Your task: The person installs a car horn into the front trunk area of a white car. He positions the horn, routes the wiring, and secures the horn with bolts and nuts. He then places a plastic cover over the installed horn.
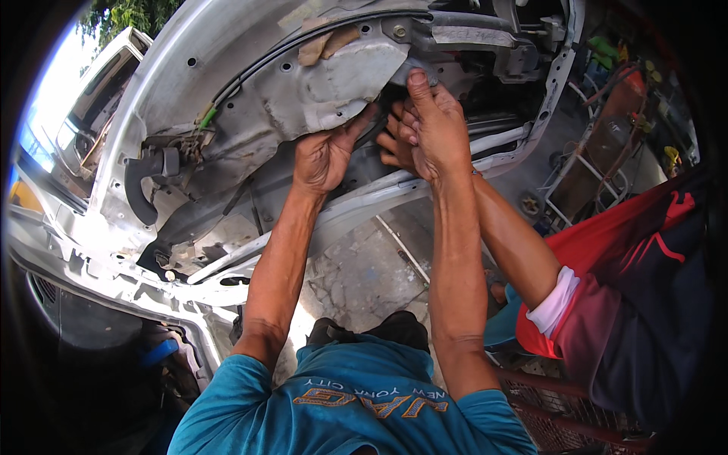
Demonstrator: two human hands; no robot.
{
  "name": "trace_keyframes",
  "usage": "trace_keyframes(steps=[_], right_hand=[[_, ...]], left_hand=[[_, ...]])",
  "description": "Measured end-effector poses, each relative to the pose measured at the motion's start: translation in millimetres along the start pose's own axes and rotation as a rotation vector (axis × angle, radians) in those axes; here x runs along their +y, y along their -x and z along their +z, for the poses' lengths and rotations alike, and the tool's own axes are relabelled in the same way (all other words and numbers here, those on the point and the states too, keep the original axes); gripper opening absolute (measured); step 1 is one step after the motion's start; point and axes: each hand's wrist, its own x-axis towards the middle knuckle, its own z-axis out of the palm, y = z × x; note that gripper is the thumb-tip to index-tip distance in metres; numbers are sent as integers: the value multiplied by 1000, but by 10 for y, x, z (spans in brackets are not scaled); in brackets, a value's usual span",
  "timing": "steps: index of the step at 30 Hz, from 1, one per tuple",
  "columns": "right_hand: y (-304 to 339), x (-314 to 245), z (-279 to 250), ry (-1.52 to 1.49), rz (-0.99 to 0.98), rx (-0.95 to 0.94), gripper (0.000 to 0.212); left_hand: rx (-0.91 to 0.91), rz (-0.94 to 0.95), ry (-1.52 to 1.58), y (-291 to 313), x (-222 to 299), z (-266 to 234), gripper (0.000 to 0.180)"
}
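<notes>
A vehicle door (250,80) stands ahead of me with its inner side exposed, a pale grey sheet-like panel (318,83) across its middle. My left hand (322,155) is at the panel's lower right edge, fingers curled and partly hidden by the edge. To its right my right hand (440,133) is closed, thumb up, beside a small greyish piece (425,70) at the opening; what it grips does not show clearly. A co-worker's hand (397,144) reaches in behind my right wrist, its fingers bent near the dark opening.
The co-worker's forearm (523,246) and red-and-dark shirt (622,280) are close on my right. A black cable (303,38) runs along the door, a dark bent hose (140,189) at its left. Farther right stands a metal frame (588,167). Below is concrete floor (364,262).
</notes>
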Motion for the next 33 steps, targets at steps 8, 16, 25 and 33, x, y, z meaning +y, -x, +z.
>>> trace_keyframes(steps=[8,16,25,33], right_hand=[[53,-46,-69,-32,58,-60,32],[104,-39,-71,-51,51,-69,35],[102,-31,-162,-109,60,-132,27],[82,-35,-184,-123,62,-142,27]], left_hand=[[165,-10,-136,47,67,-2,62],[131,-5,-168,40,60,-13,62],[-3,-4,147,8,79,133,58],[126,30,53,-24,73,230,61]])
